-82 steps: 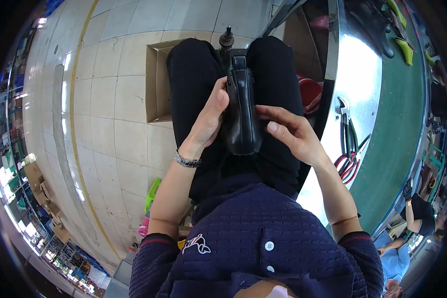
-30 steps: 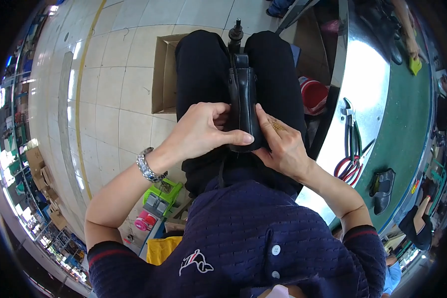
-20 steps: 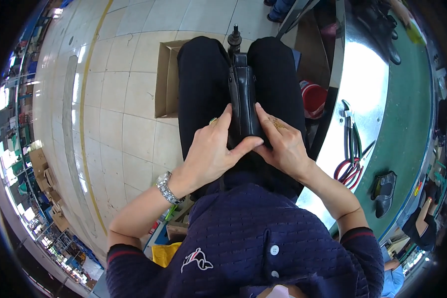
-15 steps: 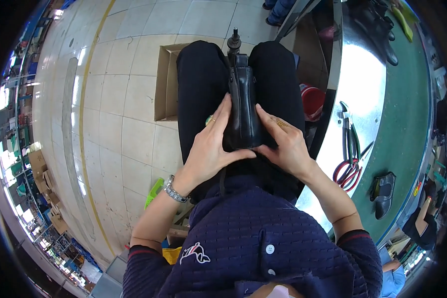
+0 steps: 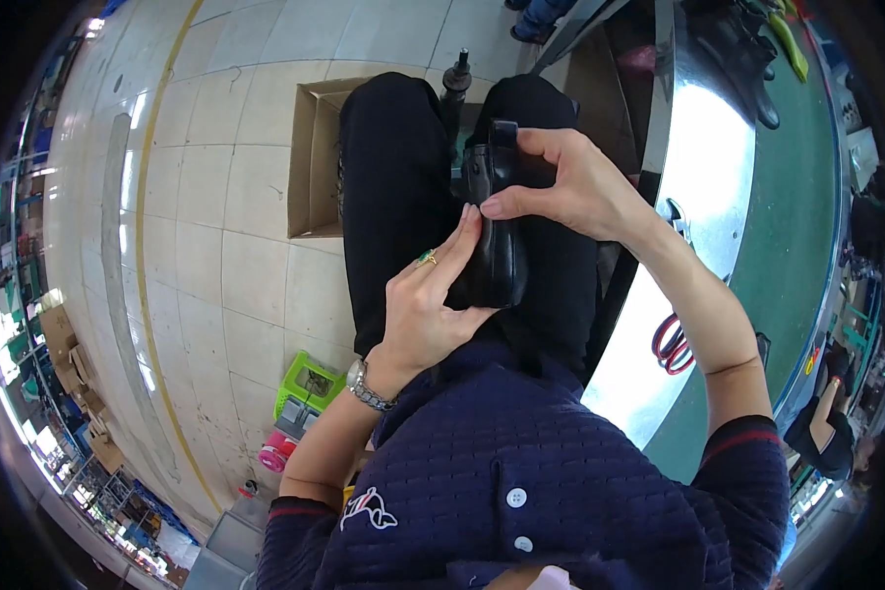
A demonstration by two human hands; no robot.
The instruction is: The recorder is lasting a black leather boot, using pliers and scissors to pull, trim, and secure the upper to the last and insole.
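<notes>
A glossy black leather shoe (image 5: 501, 261) is between my thighs, its rounded end toward my body. My left hand (image 5: 428, 305) grips its near part, fingertips along the left side and thumb across the near end. At the far end, my right hand (image 5: 570, 187) pinches the upper edge, with its thumb close to my left fingertips. Beyond the shoe, a dark metal post (image 5: 456, 81) rises between my knees. The shoe's underside is hidden.
An open cardboard box (image 5: 315, 162) stands left of my knees, and a green basket (image 5: 310, 382) is by my left forearm. On the right, a metal ledge (image 5: 703, 177) with red-handled pliers (image 5: 671, 344) borders a green belt (image 5: 806, 197) carrying black shoes (image 5: 733, 49).
My right hand has moved from the shoe's right side up to its far end. The shoe has turned and shifted toward me, away from the post. My left fingertips have slid nearer and rightward.
</notes>
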